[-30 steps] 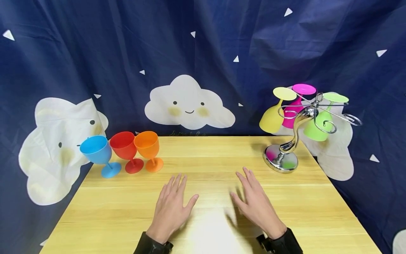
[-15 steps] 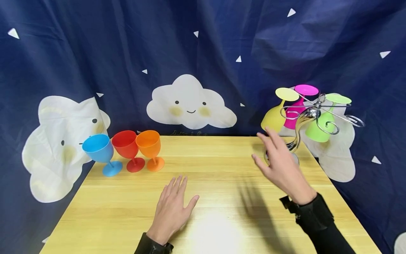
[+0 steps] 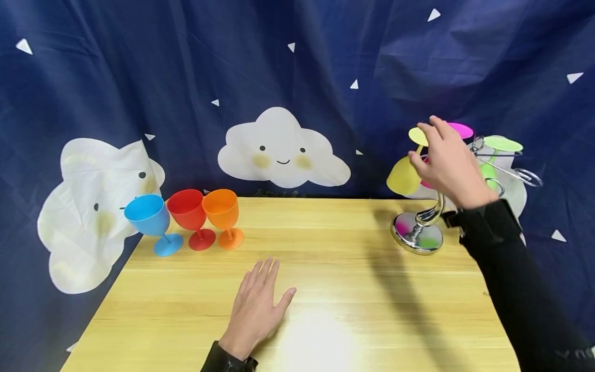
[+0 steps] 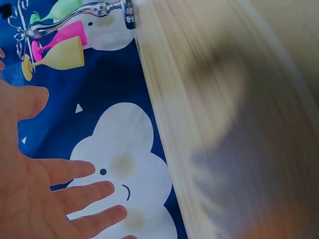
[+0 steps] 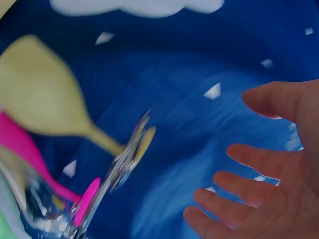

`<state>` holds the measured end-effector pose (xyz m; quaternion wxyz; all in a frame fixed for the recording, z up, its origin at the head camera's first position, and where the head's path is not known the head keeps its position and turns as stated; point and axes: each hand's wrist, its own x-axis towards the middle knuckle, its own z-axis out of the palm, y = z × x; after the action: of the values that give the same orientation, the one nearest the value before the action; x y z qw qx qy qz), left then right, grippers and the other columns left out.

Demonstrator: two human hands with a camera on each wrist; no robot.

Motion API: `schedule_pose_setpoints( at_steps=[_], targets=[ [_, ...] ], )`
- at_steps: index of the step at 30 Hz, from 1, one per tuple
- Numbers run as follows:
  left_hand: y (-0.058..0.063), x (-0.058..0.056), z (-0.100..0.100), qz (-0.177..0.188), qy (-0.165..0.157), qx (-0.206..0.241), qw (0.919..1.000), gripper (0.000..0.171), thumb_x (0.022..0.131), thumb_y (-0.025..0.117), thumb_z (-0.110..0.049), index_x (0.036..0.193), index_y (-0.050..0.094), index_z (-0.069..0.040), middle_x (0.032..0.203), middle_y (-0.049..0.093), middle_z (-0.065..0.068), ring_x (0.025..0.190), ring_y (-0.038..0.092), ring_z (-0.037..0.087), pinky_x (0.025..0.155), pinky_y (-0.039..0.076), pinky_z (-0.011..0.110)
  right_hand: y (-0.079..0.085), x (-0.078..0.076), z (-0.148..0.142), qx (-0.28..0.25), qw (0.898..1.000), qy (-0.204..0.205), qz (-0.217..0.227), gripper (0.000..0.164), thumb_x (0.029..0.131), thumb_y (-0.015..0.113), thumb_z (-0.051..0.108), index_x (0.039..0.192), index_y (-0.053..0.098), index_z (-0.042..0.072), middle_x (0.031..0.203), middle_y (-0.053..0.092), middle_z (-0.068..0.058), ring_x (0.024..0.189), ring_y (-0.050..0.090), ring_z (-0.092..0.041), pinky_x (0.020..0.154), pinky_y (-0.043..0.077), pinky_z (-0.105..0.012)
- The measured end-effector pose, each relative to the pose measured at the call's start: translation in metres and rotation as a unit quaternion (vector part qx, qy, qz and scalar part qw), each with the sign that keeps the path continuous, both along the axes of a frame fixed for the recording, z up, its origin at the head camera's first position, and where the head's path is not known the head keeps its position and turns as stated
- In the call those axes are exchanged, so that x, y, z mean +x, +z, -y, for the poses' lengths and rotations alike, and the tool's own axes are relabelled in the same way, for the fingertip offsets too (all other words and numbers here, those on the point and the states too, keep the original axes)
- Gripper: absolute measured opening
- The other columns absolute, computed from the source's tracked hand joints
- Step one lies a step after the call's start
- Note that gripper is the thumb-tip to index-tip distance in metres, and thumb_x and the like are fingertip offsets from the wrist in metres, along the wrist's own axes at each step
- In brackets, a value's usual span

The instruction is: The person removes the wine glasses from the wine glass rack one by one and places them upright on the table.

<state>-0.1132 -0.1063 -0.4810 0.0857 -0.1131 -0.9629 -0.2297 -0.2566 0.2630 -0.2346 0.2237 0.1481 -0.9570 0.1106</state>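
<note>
My right hand [image 3: 453,168] is raised in front of a chrome goblet rack [image 3: 429,244], its fingers spread and holding nothing. In the right wrist view, a gap separates the hand from a yellow goblet [image 5: 42,87], which hangs upside down by its foot. A magenta goblet [image 3: 462,129] and a green goblet [image 3: 503,144] hang there too, partly hidden by the hand in the head view. My left hand [image 3: 255,310] stays low over the front of the table, fingers straight. The left wrist view shows nothing in its palm [image 4: 22,194].
At the table's back left stand a blue goblet [image 3: 147,216], a red goblet [image 3: 186,209] and an orange goblet [image 3: 220,209], upright and close together. Curled wire arms [image 3: 527,177] stick out at the rack's right. A dark blue curtain [image 3: 325,62] hangs behind the wooden table [image 3: 316,279].
My right hand has risen from above the table and moved forward and right to the rack. The left hand has kept its place, and the goblets stay where they were.
</note>
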Motion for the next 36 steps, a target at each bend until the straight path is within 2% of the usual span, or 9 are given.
schedule_pose_setpoints(
  at_steps=[3, 5, 9, 12, 15, 18, 23, 30, 36],
  targets=[
    [0.001, 0.0, 0.0, -0.004, -0.002, 0.002, 1.0, 0.079, 0.1, 0.047, -0.064, 0.156, 0.04, -0.008, 0.16, 0.039, 0.014, 0.15, 0.031, 0.036, 0.122, 0.025, 0.057, 0.009, -0.021, -0.01, 0.034, 0.998, -0.02, 0.044, 0.061, 0.1, 0.057, 0.02, 0.148, 0.037, -0.012, 0.153, 0.033, -0.037, 0.141, 0.034, -0.052, 0.117, 0.027, -0.064],
    [0.001, 0.001, 0.001, -0.006, -0.003, 0.002, 1.0, 0.078, 0.1, 0.049, -0.062, 0.156, 0.041, -0.007, 0.16, 0.04, 0.014, 0.15, 0.031, 0.037, 0.121, 0.026, 0.057, 0.011, -0.03, -0.014, 0.051, 0.996, -0.027, 0.073, 0.058, 0.099, 0.055, 0.019, 0.145, 0.039, -0.013, 0.145, 0.041, -0.037, 0.132, 0.042, -0.053, 0.111, 0.035, -0.066],
    [0.001, 0.002, 0.001, -0.01, -0.003, 0.004, 0.9999, 0.077, 0.1, 0.051, -0.06, 0.155, 0.041, -0.007, 0.159, 0.04, 0.015, 0.149, 0.032, 0.038, 0.121, 0.026, 0.058, 0.011, -0.042, -0.014, 0.078, 0.989, -0.038, 0.12, 0.037, 0.098, 0.051, 0.018, 0.123, 0.054, -0.009, 0.115, 0.056, -0.031, 0.104, 0.055, -0.046, 0.081, 0.051, -0.061],
    [0.0, 0.002, 0.0, -0.008, -0.002, 0.007, 0.9999, 0.077, 0.1, 0.051, -0.06, 0.155, 0.042, -0.007, 0.159, 0.04, 0.015, 0.149, 0.032, 0.038, 0.121, 0.025, 0.058, 0.011, -0.049, -0.013, 0.095, 0.986, -0.038, 0.128, 0.014, 0.096, 0.05, 0.012, 0.098, 0.055, -0.001, 0.089, 0.054, -0.02, 0.083, 0.055, -0.037, 0.06, 0.046, -0.048],
    [-0.001, 0.003, 0.0, -0.003, -0.004, 0.011, 0.9999, 0.077, 0.1, 0.05, -0.061, 0.155, 0.042, -0.007, 0.159, 0.041, 0.015, 0.149, 0.032, 0.037, 0.122, 0.025, 0.057, 0.011, -0.056, -0.015, 0.101, 0.987, -0.033, 0.124, 0.006, 0.09, 0.047, 0.002, 0.087, 0.051, 0.004, 0.076, 0.048, -0.013, 0.072, 0.051, -0.032, 0.052, 0.04, -0.042],
    [-0.002, 0.004, -0.001, 0.0, -0.007, 0.013, 0.9999, 0.077, 0.101, 0.049, -0.061, 0.154, 0.043, -0.007, 0.159, 0.041, 0.015, 0.149, 0.032, 0.037, 0.122, 0.025, 0.057, 0.011, -0.062, -0.021, 0.106, 0.988, -0.023, 0.11, 0.011, 0.085, 0.046, -0.005, 0.087, 0.052, 0.003, 0.072, 0.047, -0.013, 0.067, 0.049, -0.032, 0.049, 0.04, -0.041],
    [-0.004, 0.006, -0.001, -0.002, -0.009, 0.016, 0.9998, 0.075, 0.101, 0.048, -0.06, 0.153, 0.044, -0.007, 0.158, 0.042, 0.016, 0.148, 0.033, 0.037, 0.121, 0.026, 0.058, 0.01, -0.071, -0.026, 0.105, 0.988, -0.023, 0.107, 0.012, 0.085, 0.047, -0.007, 0.089, 0.054, 0.001, 0.072, 0.05, -0.015, 0.067, 0.049, -0.032, 0.05, 0.042, -0.043],
    [-0.007, 0.009, -0.001, 0.004, -0.012, 0.026, 0.9996, 0.074, 0.101, 0.05, -0.06, 0.153, 0.045, -0.006, 0.158, 0.043, 0.015, 0.148, 0.034, 0.037, 0.121, 0.026, 0.057, 0.012, -0.076, -0.029, 0.114, 0.986, -0.042, 0.118, 0.028, 0.086, 0.046, -0.009, 0.109, 0.06, -0.004, 0.08, 0.058, -0.022, 0.07, 0.053, -0.035, 0.049, 0.044, -0.042],
    [-0.01, 0.009, 0.0, 0.005, -0.013, 0.029, 0.9995, 0.074, 0.101, 0.048, -0.061, 0.152, 0.046, -0.007, 0.157, 0.044, 0.014, 0.148, 0.034, 0.036, 0.121, 0.027, 0.056, 0.01, -0.074, -0.035, 0.117, 0.99, -0.053, 0.061, 0.027, 0.081, 0.045, -0.009, 0.102, 0.06, -0.006, 0.066, 0.053, -0.017, 0.062, 0.056, -0.037, 0.043, 0.041, -0.047]
  ],
)
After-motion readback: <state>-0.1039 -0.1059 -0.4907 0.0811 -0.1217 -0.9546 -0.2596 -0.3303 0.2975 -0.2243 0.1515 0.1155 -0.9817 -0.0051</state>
